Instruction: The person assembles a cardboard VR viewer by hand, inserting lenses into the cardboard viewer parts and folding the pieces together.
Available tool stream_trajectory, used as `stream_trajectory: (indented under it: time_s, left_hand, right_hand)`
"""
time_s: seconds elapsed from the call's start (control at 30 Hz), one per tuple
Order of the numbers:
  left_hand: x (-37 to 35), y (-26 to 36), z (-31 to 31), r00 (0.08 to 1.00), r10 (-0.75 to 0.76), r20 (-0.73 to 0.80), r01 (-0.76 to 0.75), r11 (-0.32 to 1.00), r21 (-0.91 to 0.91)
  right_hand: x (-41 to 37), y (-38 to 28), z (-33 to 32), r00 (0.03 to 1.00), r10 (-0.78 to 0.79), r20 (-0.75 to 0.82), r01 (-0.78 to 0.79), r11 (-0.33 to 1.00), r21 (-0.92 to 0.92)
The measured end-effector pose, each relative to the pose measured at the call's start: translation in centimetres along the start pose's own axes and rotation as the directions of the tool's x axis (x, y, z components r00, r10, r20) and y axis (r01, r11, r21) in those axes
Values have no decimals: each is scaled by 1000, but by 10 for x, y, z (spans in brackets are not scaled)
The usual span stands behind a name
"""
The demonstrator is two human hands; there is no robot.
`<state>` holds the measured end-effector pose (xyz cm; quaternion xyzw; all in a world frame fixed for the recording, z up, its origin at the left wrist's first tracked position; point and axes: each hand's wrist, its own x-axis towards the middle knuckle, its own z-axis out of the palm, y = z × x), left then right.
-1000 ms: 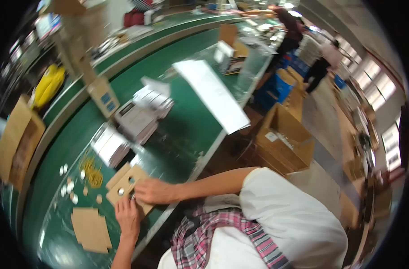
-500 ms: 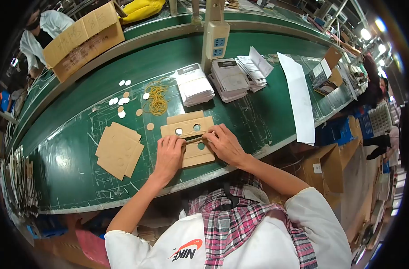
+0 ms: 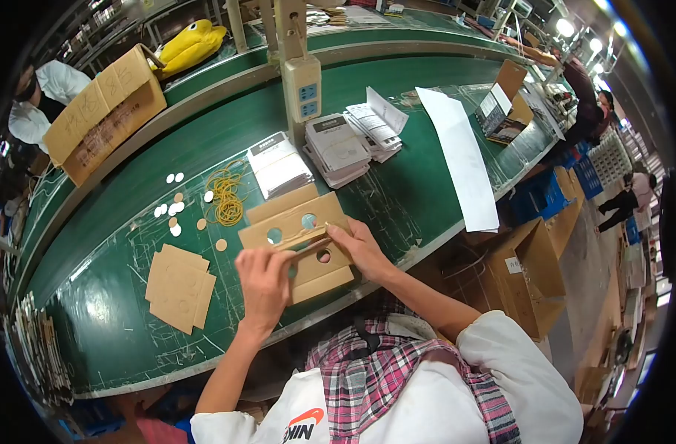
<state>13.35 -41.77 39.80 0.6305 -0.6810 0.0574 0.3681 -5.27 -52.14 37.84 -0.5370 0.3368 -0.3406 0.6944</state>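
Note:
A cardboard piece with several round holes is between my two hands, lifted at a tilt over the green table. My left hand pinches the fold at its left end, fingers closed. At the right end, my right hand grips the same piece with thumb and fingers. More flat cardboard lies to the left. Small white and brown discs are scattered beyond it, beside a heap of yellow rubber bands. Banded booklets are stacked just behind the piece.
A socket post rises behind the booklets. White sheets and an open box are at the right. A large carton stands back left near another person. An empty carton sits below the table's right edge.
The holed cardboard has been raised and tilted in my hands, its fold standing up more. The camera view has turned, so the table items appear shifted left.

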Motion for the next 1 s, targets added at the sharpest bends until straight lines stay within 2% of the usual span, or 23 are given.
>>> stream_trajectory:
  time_s: [0.03,0.07,0.1,0.13,0.17,0.2,0.23,0.27,0.3,0.33,0.37,0.4,0.43,0.5,0.53,0.63,0.73,0.77,0.8,0.83,0.9,0.93,1.0]
  left_hand:
    - [3,3,-1,997,-14,-70,14,1000,4]
    - [3,1,-5,981,-117,-156,120,993,8]
    - [2,0,-2,933,-341,-117,284,895,-345]
    - [-1,-2,5,853,-523,6,404,651,-643]
    - [-5,-1,9,753,-630,192,463,300,-834]
    - [-12,-1,19,732,-600,323,513,173,-841]
    - [-20,-1,30,697,-560,447,568,50,-822]
    - [-17,14,31,656,-585,476,600,21,-800]
    - [-17,18,40,687,-627,367,591,187,-785]
    - [-15,18,45,703,-601,379,587,191,-786]
    - [-14,25,51,742,-614,270,544,314,-778]
    - [0,45,44,742,-616,264,529,296,-795]
    - [12,63,36,740,-620,260,516,277,-810]
    - [13,64,51,859,-508,62,425,640,-639]
    - [15,65,56,906,-422,-26,351,786,-509]
    - [27,85,64,819,-531,218,524,535,-663]
    - [52,95,67,826,-446,344,533,421,-734]
    - [60,93,68,832,-404,380,530,381,-757]
    - [62,79,79,894,-286,344,447,604,-660]
    - [68,78,80,869,-278,409,493,549,-675]
    - [85,82,81,808,-237,539,585,424,-691]
    - [95,81,79,792,-187,581,596,444,-669]
    - [103,67,64,748,-83,659,604,496,-624]
  right_hand:
    - [0,-1,-2,1000,24,7,-24,997,71]
    - [1,-3,-3,999,43,18,-45,989,143]
    - [1,-4,-4,999,35,-7,-33,990,140]
    - [-1,-5,-6,999,27,-35,-22,990,136]
    - [-4,-6,-8,998,21,-65,-12,991,131]
    - [-7,-6,-11,999,1,-46,-2,999,-34]
    - [-5,5,-12,998,-24,-55,18,994,-111]
    - [-7,6,-10,992,-62,-109,39,979,-199]
    - [-9,6,-10,980,-108,-164,57,956,-288]
    - [-8,25,-15,923,-362,-131,245,815,-525]
    - [-8,22,-16,931,-313,-188,140,781,-608]
    - [-9,19,-17,933,-263,-243,30,734,-678]
    - [-9,14,-20,918,-304,-254,28,690,-723]
    - [-14,13,-23,893,-364,-263,8,600,-800]
    - [-13,19,-29,852,-451,-266,40,562,-826]
    - [-15,12,-49,831,-486,-271,-3,483,-875]
    - [-23,-30,-72,907,-245,-342,-220,415,-883]
    - [-19,-30,-94,935,-288,-206,-30,514,-857]
    - [-13,-26,-125,934,-349,-73,159,592,-790]
    - [-8,-28,-153,906,-420,46,335,649,-683]
    - [9,-56,-206,994,-105,8,100,919,-381]
    - [24,-81,-223,999,-34,-16,29,973,-230]
    - [65,-129,-258,993,114,-37,-113,993,40]
